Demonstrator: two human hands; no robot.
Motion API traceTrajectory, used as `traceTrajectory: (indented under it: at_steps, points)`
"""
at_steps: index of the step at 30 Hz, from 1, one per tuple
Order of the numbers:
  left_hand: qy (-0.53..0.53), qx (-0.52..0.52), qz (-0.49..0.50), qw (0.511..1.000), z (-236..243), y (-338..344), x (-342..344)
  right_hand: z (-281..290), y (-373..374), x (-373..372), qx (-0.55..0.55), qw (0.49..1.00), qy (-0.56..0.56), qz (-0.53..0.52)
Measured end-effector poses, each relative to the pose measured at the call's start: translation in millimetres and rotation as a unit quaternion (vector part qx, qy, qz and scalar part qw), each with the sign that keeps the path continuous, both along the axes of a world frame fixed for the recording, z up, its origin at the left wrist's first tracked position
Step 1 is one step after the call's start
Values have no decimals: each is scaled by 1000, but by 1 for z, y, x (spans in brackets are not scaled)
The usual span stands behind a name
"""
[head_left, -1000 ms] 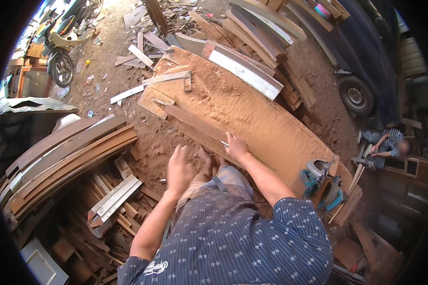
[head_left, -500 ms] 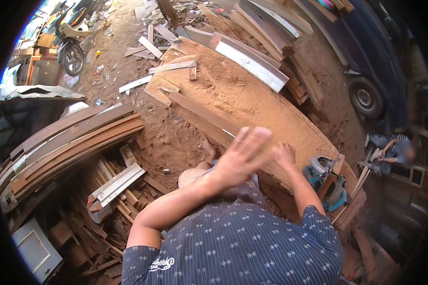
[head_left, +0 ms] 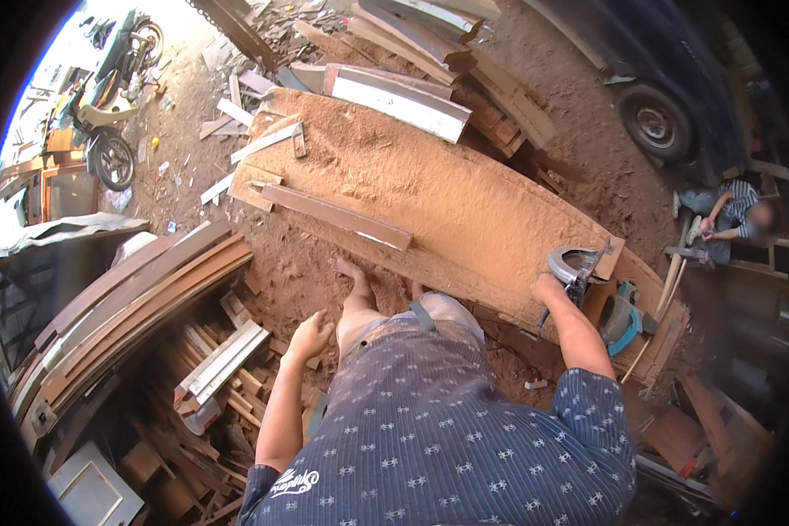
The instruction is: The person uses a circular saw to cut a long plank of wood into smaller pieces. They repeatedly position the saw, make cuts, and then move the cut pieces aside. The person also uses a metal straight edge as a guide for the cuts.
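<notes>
My right hand (head_left: 548, 287) is closed at the near side of a circular saw (head_left: 575, 261) with a curved grey metal guard, at the right end of a sawdust-covered wooden workbench (head_left: 482, 241). The fingers look wrapped round its handle, partly hidden by the hand itself. Just right of it lies a teal power tool (head_left: 623, 320). By my left side hangs my left hand (head_left: 309, 336), loosely curled with nothing visible in it. A brown board (head_left: 337, 215) rests along the bench's near edge, apart from both hands.
Stacked boards (head_left: 140, 307) stand on the left above scrap wood. More planks (head_left: 465, 66) lie beyond the bench. A dark vehicle (head_left: 657, 123) is at far right, near another seated person (head_left: 728, 210). A motorcycle (head_left: 110, 145) stands at far left.
My right hand has moved right and reached the circular saw, which now sits turned and farther left. My left hand has dropped from in front of me to my left side.
</notes>
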State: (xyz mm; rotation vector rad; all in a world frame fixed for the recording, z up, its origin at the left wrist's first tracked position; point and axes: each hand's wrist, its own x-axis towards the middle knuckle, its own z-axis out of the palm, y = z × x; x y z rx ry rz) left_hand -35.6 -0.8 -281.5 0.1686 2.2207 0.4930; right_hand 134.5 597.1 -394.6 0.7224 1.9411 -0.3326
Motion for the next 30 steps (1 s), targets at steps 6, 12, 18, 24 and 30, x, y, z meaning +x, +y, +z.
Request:
traceTrajectory:
  at_steps: [6, 12, 18, 24, 30]
  points:
    - [68, 127, 28, 989, -14, 71, -49, 132, -2, -19, 102, 991, 75, -30]
    - [-78, 297, 54, 950, -11, 195, -49, 275, -35, -5, 9, 914, 388, -119]
    - [-316, 316, 139, 884, -2, 280, -40, 290, -76, -20, -189, 807, 382, -408]
    - [-210, 318, 155, 911, -57, 252, -33, 244, -128, -32, -283, 858, 387, -186]
    - [-195, 284, 260, 902, -84, 222, -26, 190, -151, -32, -335, 838, 385, -191]
